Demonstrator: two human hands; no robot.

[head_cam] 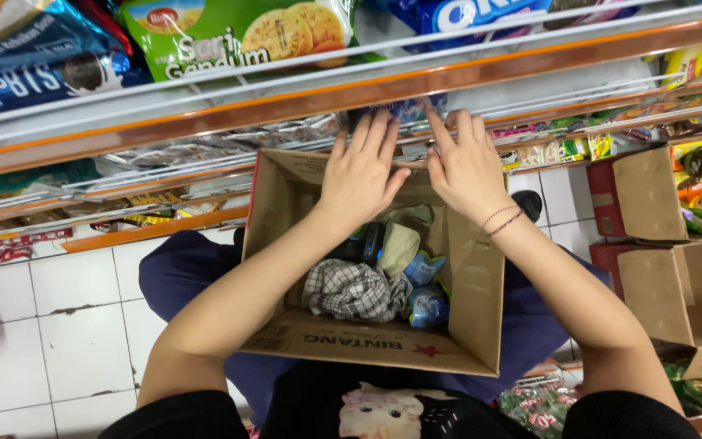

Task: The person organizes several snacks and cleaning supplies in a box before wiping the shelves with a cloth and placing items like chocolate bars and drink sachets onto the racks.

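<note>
Over the cardboard box's [473,301] far rim, left hand [361,172] and right hand [465,167], both flat, fingers spread, empty.

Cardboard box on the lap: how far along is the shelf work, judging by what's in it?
Done: cannot tell how much has left the cardboard box. In hand: left hand and right hand both reach over its far edge to the low shelf rail, palms down, holding nothing I can make out. Left: a checked cloth and blue packets lie in the box.
</note>
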